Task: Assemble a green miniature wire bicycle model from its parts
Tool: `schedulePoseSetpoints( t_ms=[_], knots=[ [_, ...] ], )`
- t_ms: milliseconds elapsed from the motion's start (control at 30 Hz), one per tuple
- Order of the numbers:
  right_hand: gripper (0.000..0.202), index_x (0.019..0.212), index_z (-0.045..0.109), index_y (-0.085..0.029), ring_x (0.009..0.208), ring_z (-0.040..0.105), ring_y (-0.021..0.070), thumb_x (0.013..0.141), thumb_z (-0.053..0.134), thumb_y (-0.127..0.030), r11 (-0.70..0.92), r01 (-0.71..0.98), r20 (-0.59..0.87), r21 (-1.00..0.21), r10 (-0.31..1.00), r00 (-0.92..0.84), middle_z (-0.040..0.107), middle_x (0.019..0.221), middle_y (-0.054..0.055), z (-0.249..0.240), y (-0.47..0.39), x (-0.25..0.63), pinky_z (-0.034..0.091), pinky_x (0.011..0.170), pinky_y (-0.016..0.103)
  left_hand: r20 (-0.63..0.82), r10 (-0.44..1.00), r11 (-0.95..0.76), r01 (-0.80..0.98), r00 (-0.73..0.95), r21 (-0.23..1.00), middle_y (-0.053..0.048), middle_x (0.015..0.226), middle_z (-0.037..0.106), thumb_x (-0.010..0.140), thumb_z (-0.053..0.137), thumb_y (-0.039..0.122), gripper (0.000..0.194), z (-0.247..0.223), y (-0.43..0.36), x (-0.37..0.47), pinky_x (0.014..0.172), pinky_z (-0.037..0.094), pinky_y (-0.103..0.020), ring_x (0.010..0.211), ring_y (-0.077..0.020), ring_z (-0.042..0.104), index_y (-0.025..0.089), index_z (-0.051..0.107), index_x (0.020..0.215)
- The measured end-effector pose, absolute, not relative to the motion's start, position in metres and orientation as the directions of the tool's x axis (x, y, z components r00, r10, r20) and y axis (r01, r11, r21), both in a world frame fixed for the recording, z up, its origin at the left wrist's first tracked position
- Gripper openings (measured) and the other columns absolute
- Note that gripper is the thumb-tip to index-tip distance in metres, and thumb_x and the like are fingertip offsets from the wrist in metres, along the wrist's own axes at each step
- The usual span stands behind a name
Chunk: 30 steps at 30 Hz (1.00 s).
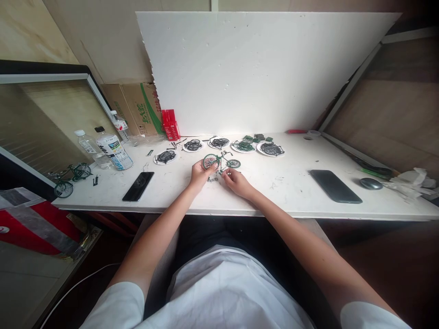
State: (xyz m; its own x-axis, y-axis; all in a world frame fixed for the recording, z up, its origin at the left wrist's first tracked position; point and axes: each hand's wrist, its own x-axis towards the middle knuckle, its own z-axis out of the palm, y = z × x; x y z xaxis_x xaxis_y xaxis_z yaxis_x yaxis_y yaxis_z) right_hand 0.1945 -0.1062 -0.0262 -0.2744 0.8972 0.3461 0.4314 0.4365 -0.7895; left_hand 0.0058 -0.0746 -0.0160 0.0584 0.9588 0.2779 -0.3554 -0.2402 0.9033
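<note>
A small green model bicycle (221,160) is held upright just above the white table, in front of my body. My left hand (200,175) is closed on its left wheel, thumb and fingers pinching the lower rim. The fingers of my right hand (238,183) are closed at the underside of the frame, near the pedals. Whether they also pinch a loose small part is too small to tell. The bicycle's right wheel and handlebar stick out free above my right hand. Below, between my hands, some tiny parts (212,179) lie on the tabletop.
White plates of dark wheels (270,149) and green frames (244,145) line the back of the table (291,192). A phone (138,186), bottles (115,151) and another model bicycle (72,178) are leftward. Rightward lie a dark flat device (335,186) and a mouse (371,183).
</note>
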Motion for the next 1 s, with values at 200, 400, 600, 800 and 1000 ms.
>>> schedulePoseSetpoints(
  t_ms=[200, 400, 600, 800, 1000],
  knots=[
    [0.035, 0.095, 0.056, -0.022, 0.07, 0.051, 0.019, 0.102, 0.048, -0.055, 0.433, 0.434, 0.349, -0.79, 0.9, -0.262, 0.062, 0.081, 0.003, -0.0238, -0.1085, 0.1928, 0.042, 0.068, 0.032, 0.337, 0.939, -0.299, -0.324, 0.067, 0.898, -0.013, 0.11, 0.082, 0.061, 0.103, 0.034, 0.051, -0.0169, -0.0734, 0.0059, 0.103, 0.057, -0.045, 0.101, -0.0262, 0.077, 0.014, 0.079, 0.102],
    [0.035, 0.096, 0.056, -0.022, 0.065, 0.049, 0.0178, 0.102, 0.049, -0.056, 0.428, 0.432, 0.347, -0.794, 0.902, -0.255, 0.061, 0.076, 0.001, -0.025, -0.1073, 0.1925, 0.042, 0.066, 0.033, 0.338, 0.938, -0.295, -0.33, 0.081, 0.897, -0.013, 0.11, 0.083, 0.059, 0.104, 0.033, 0.052, -0.0148, -0.0751, 0.0061, 0.105, 0.057, -0.047, 0.102, -0.0275, 0.077, 0.015, 0.08, 0.101],
    [0.036, 0.094, 0.056, -0.022, 0.061, 0.045, 0.017, 0.101, 0.049, -0.057, 0.423, 0.439, 0.335, -0.793, 0.904, -0.265, 0.056, 0.071, -0.001, -0.0248, -0.1078, 0.1922, 0.038, 0.062, 0.032, 0.327, 0.942, -0.28, -0.351, 0.082, 0.894, -0.013, 0.109, 0.083, 0.058, 0.105, 0.034, 0.053, -0.0148, -0.0754, 0.0068, 0.106, 0.057, -0.047, 0.1, -0.0264, 0.077, 0.015, 0.079, 0.101],
    [0.036, 0.094, 0.057, -0.023, 0.059, 0.042, 0.0166, 0.101, 0.051, -0.057, 0.42, 0.427, 0.322, -0.801, 0.903, -0.284, 0.05, 0.066, -0.004, -0.0225, -0.1102, 0.1908, 0.035, 0.06, 0.031, 0.311, 0.946, -0.264, -0.338, 0.092, 0.903, -0.014, 0.11, 0.083, 0.06, 0.104, 0.034, 0.053, -0.0162, -0.0754, 0.0067, 0.106, 0.057, -0.048, 0.103, -0.0278, 0.078, 0.015, 0.079, 0.102],
    [0.035, 0.104, 0.062, -0.021, 0.059, 0.038, 0.0152, 0.102, 0.054, -0.055, 0.472, 0.359, 0.336, -0.805, 0.862, -0.381, 0.046, 0.067, -0.005, -0.0236, -0.1141, 0.1891, 0.032, 0.06, 0.03, 0.305, 0.948, -0.264, -0.317, 0.088, 0.911, -0.013, 0.107, 0.083, 0.064, 0.102, 0.036, 0.048, -0.0184, -0.0751, 0.0064, 0.095, 0.06, -0.042, 0.096, -0.0259, 0.077, 0.014, 0.079, 0.1]
  ],
)
